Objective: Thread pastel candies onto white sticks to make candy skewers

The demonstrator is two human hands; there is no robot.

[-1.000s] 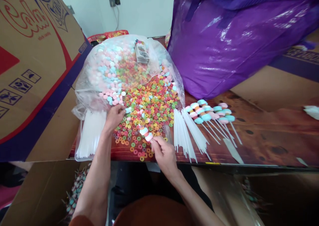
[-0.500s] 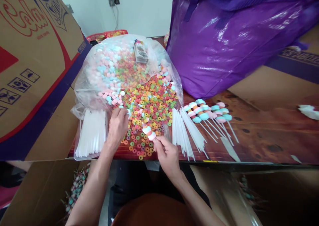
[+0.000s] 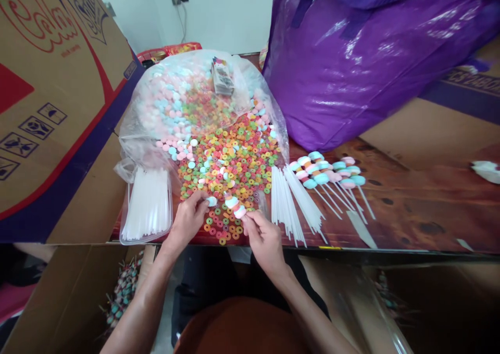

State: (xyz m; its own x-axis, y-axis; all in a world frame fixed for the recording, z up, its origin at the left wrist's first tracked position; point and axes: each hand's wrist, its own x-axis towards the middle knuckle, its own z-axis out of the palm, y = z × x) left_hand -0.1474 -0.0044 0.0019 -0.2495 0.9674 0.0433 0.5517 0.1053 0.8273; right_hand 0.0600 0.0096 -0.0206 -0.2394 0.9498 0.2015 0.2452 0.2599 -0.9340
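Note:
My left hand [image 3: 190,216] pinches a pale blue marshmallow [image 3: 211,201] between thumb and fingertips. In my right hand [image 3: 265,239] is a candy skewer [image 3: 235,206], threaded with pastel marshmallows and an orange gummy ring; its tip points up and left, and my fingers hide the lower stick. The marshmallow is a short way left of the skewer, apart from it. Behind both hands spreads a heap of coloured gummy rings [image 3: 238,156]. Loose pink, white and blue marshmallows [image 3: 175,148] lie at its left, partly under a clear plastic bag [image 3: 136,101].
White sticks fill a clear tub [image 3: 146,208] at the left; more sticks [image 3: 287,205] lie right of the heap. Finished skewers [image 3: 328,172] rest farther right. A purple bag [image 3: 351,67] and a cardboard box [image 3: 50,109] flank the table [image 3: 414,208]. Filled boxes stand below.
My left hand has come from the marshmallow pile toward me and to the right, bringing a pale blue marshmallow near the skewer. My right hand stays almost in place.

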